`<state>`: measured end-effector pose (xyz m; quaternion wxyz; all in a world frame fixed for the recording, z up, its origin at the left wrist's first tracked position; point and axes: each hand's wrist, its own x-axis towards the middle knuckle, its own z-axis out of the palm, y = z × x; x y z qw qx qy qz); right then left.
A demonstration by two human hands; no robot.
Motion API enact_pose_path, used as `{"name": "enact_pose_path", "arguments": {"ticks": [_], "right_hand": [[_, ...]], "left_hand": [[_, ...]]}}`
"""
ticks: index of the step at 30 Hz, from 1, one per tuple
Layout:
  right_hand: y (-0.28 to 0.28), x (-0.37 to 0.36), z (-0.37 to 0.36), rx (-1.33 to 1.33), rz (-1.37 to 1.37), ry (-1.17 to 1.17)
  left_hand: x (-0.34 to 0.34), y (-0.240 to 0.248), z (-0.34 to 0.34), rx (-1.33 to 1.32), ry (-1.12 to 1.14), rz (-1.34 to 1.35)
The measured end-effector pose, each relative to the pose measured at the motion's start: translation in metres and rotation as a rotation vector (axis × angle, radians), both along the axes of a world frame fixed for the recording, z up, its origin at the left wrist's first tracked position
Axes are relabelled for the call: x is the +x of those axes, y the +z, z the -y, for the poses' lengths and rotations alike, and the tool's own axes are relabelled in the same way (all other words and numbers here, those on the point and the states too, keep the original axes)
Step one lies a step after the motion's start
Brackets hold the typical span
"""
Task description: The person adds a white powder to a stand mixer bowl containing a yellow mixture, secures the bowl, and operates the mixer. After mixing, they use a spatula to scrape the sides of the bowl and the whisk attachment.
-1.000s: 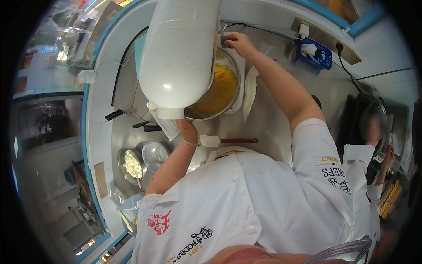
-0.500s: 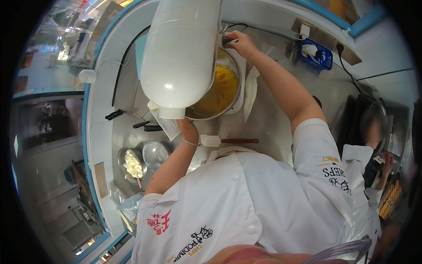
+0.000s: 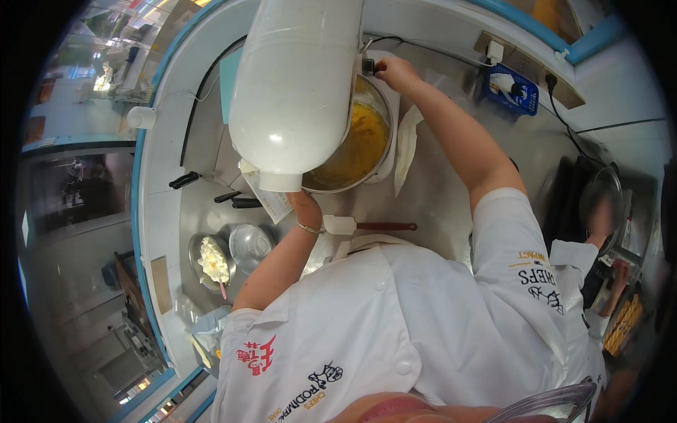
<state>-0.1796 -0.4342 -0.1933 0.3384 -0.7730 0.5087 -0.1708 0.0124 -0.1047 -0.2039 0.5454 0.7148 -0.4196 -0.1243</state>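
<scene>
White spatula (image 3: 345, 225) lies near the left hand (image 3: 304, 204), whose fingers hide beneath the mixer (image 3: 300, 99); its bowl (image 3: 370, 89) holds yellow mix (image 3: 365, 135), seemingly combined, blending unfinished; farther, the right hand (image 3: 397, 73) curls at a knob (image 3: 368, 66), grip unclear.

Looks like a smooth, glossy shell on the mixer (image 3: 296, 92), shiny metal for the bowl (image 3: 367, 92). Also getting satiny metal off the counter (image 3: 444, 169), matt cloth on the jacket (image 3: 451, 310), plastic for the basket (image 3: 525, 103).
</scene>
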Motion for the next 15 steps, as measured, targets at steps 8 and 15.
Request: {"name": "enact_pose_path", "arguments": {"ticks": [8, 15], "right_hand": [[-0.002, 0.004, -0.014, -0.405, -0.229, 0.0], [-0.005, -0.002, -0.031, -0.335, 0.057, -0.193]], "left_hand": [[0.0, -0.008, -0.001, 0.01, 0.01, 0.046], [-0.009, 0.021, 0.011, -0.052, -0.012, -0.367]]}}
